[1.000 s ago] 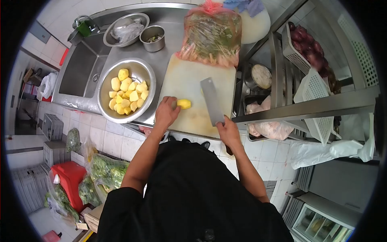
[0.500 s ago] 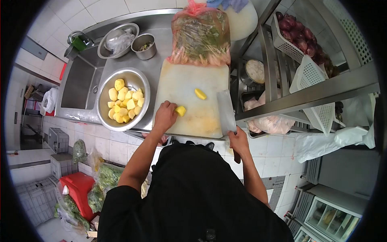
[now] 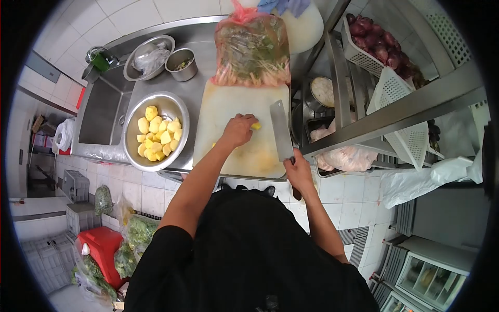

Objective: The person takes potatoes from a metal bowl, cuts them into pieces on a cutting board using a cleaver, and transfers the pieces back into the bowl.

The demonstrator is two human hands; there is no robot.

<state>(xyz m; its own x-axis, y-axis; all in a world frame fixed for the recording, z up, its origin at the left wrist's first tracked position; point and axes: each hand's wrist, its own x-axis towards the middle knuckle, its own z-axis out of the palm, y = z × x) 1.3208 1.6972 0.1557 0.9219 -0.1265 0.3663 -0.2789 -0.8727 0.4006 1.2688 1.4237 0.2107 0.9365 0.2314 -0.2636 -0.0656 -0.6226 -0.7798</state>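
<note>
My left hand (image 3: 239, 130) is over the middle of the white cutting board (image 3: 218, 104), its fingers closed on a yellow potato piece (image 3: 256, 126) that shows at the fingertips. Another bit of yellow potato (image 3: 213, 145) peeks out beside my left wrist, mostly hidden by the forearm. My right hand (image 3: 299, 169) grips the handle of a cleaver (image 3: 281, 130), whose broad blade lies over the board's right side. Left of the board, a steel bowl (image 3: 182, 109) holds several peeled potatoes (image 3: 155, 124).
A red plastic bag of greens (image 3: 252, 52) lies across the board's far end. Behind the bowl are a steel pot (image 3: 181, 74) and a basin (image 3: 130, 70) with a plastic bag. A metal rack (image 3: 395, 117) stands at the right, beside the board.
My left hand has moved right and away from me, from one potato piece to the other. The cleaver in my right hand has shifted left and further over the board.
</note>
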